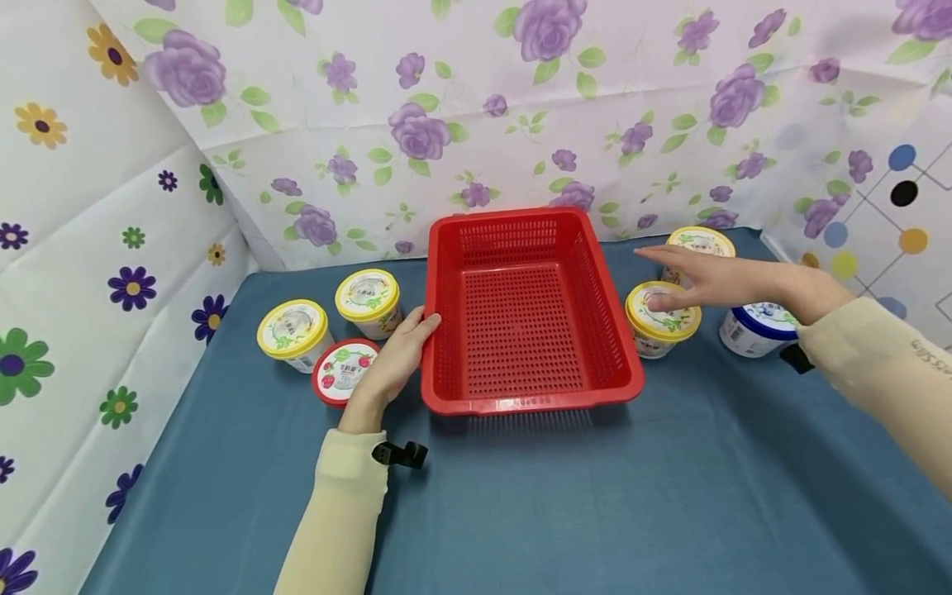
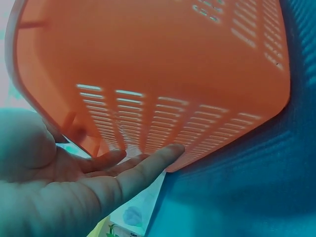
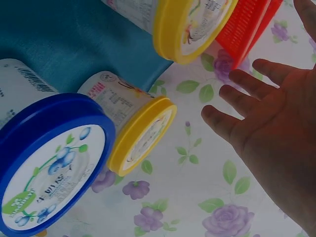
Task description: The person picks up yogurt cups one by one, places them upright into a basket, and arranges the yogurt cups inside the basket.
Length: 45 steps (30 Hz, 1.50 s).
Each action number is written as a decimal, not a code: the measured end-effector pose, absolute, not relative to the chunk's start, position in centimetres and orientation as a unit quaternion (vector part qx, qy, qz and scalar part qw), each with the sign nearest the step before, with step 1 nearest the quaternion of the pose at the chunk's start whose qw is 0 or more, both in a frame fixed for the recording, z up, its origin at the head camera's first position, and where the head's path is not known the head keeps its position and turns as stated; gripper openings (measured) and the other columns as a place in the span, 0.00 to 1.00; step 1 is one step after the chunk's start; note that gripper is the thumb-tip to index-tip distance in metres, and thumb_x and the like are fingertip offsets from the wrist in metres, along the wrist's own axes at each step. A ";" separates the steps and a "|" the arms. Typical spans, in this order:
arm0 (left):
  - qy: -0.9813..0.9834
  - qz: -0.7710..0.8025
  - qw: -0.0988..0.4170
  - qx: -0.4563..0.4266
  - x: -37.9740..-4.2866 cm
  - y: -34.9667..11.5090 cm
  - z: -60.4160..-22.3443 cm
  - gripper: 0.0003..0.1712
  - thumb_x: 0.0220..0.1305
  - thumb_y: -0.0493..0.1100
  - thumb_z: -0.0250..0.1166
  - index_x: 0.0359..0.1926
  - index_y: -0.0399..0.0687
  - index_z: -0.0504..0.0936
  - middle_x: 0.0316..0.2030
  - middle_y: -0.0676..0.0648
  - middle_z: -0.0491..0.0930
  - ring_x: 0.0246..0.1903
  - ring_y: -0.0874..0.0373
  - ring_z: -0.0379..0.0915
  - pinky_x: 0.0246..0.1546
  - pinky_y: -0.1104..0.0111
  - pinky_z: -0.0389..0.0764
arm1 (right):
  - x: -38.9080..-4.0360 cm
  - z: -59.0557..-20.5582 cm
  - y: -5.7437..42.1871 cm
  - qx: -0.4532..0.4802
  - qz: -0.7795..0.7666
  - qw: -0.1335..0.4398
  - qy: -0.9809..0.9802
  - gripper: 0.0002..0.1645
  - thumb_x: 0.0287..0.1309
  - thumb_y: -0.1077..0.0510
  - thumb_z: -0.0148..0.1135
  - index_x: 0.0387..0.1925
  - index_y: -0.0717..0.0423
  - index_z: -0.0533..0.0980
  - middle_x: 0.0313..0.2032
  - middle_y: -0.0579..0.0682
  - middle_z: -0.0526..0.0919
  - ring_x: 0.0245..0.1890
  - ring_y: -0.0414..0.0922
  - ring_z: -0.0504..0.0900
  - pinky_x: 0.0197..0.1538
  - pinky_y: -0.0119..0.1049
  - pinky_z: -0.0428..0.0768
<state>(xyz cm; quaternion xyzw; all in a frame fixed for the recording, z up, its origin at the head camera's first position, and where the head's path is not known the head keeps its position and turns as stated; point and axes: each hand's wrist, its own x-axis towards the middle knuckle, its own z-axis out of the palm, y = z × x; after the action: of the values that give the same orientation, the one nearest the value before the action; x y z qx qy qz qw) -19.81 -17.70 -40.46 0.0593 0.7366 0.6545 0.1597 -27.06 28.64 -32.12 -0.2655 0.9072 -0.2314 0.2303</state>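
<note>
A red plastic basket (image 1: pixel 524 330) with slotted walls stands on the blue cloth, and nothing lies inside it. My left hand (image 1: pixel 397 351) holds its left rim, thumb over the edge; in the left wrist view the fingers (image 2: pixel 143 170) lie along the outer wall. My right hand (image 1: pixel 721 277) hovers with spread fingers above two yellow-lidded tubs, the nearer one (image 1: pixel 662 318) and the farther one (image 1: pixel 699 244). In the right wrist view its palm is bare. A blue-lidded tub (image 3: pixel 57 163) stands beside them, below my right wrist.
Left of the basket are two more yellow-lidded tubs, one (image 1: pixel 293 330) farther left and one (image 1: pixel 368 302) nearer the basket. A red-lidded tub (image 1: pixel 344 372) sits close to my left wrist. Flower-printed sheets (image 1: pixel 342 124) rise behind and at both sides.
</note>
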 end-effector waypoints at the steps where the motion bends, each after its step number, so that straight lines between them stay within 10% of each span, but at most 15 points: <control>1: 0.737 0.654 0.160 0.058 -19.8 -17.7 -40.4 0.33 0.85 0.53 0.45 0.80 0.41 0.54 0.65 0.29 0.72 0.60 0.33 0.76 0.52 0.58 0.85 | -27.0 -32.2 28.7 -0.266 -0.232 0.232 0.907 0.55 0.70 0.44 0.66 0.83 0.55 0.46 0.81 0.62 0.49 0.74 0.66 0.62 0.66 0.74 0.64; 16: 0.725 0.665 0.174 0.043 -19.9 -17.5 -40.2 0.33 0.85 0.53 0.45 0.79 0.41 0.54 0.67 0.30 0.70 0.62 0.36 0.75 0.55 0.56 0.84 | -26.4 -33.3 28.6 -0.256 -0.225 0.235 0.910 0.59 0.62 0.42 0.73 0.82 0.56 0.50 0.80 0.64 0.51 0.77 0.66 0.50 0.65 0.73 0.66; 45: 0.714 0.678 0.167 0.050 -19.8 -17.4 -40.4 0.32 0.85 0.52 0.45 0.78 0.39 0.55 0.66 0.27 0.70 0.62 0.30 0.73 0.55 0.52 0.84 | -25.9 -36.1 28.7 -0.285 -0.221 0.217 0.907 0.61 0.54 0.44 0.80 0.80 0.55 0.56 0.76 0.62 0.57 0.73 0.64 0.58 0.63 0.70 0.72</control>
<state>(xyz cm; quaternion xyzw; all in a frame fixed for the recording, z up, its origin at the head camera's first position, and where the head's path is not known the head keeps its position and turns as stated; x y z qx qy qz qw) -19.77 -17.36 -40.43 0.0499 0.7143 0.6779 0.1666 -25.93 28.74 -36.05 -0.2850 0.9072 -0.2211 0.2166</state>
